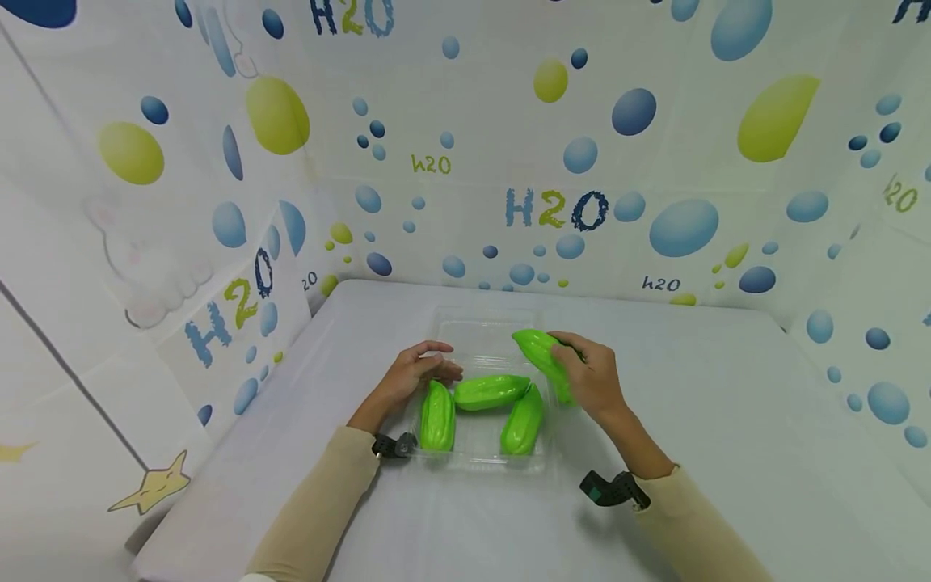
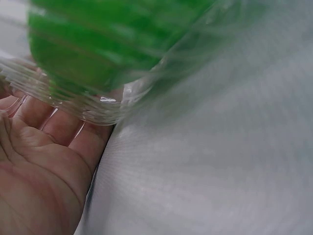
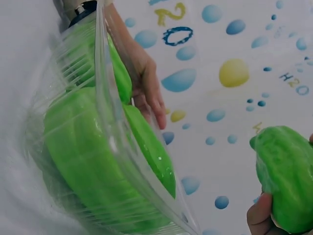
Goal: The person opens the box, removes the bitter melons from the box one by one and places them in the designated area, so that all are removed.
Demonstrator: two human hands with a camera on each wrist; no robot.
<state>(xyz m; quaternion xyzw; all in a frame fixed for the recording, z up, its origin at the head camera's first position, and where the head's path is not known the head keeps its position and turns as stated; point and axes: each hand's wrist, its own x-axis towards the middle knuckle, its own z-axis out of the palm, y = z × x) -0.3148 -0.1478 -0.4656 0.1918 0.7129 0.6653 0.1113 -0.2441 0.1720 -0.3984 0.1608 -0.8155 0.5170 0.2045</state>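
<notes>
Green is what I see first from the head camera: three ridged green plastic gourds lie in a shallow clear plastic tray [image 1: 486, 323] on the pale grey tabletop [image 1: 727, 420]. One gourd [image 1: 437, 416] lies along the tray's left side, a second gourd [image 1: 491, 391] lies crosswise in the middle, and a third gourd [image 1: 523, 419] lies lengthwise to its right, its far end touching the crosswise one. My right hand [image 1: 592, 377] has its fingers wrapped round a fourth ridged green gourd [image 1: 537, 348], held tilted over the tray's right far part, its tip pointing away and left. My left hand [image 1: 414, 374] rests at the tray's left edge, fingers gently curled, fingertips touching the rim near the left gourd; I cannot tell whether they actually clamp the rim. Walls papered with blue and lime bubbles stand round the table.

From the left wrist camera, I see the palm and relaxed fingers [image 2: 61, 128] lying just under and against the tray's ribbed clear corner [image 2: 105, 107], with a blurred green gourd [image 2: 102, 44] inside it.

From the right wrist camera, the tray wall [image 3: 115, 147] fills the left side with gourds behind it, the left hand [image 3: 146, 90] is beyond, and the held gourd [image 3: 288, 176] sits at the right edge, a fingertip [image 3: 261, 220] pressed on its lower side.
</notes>
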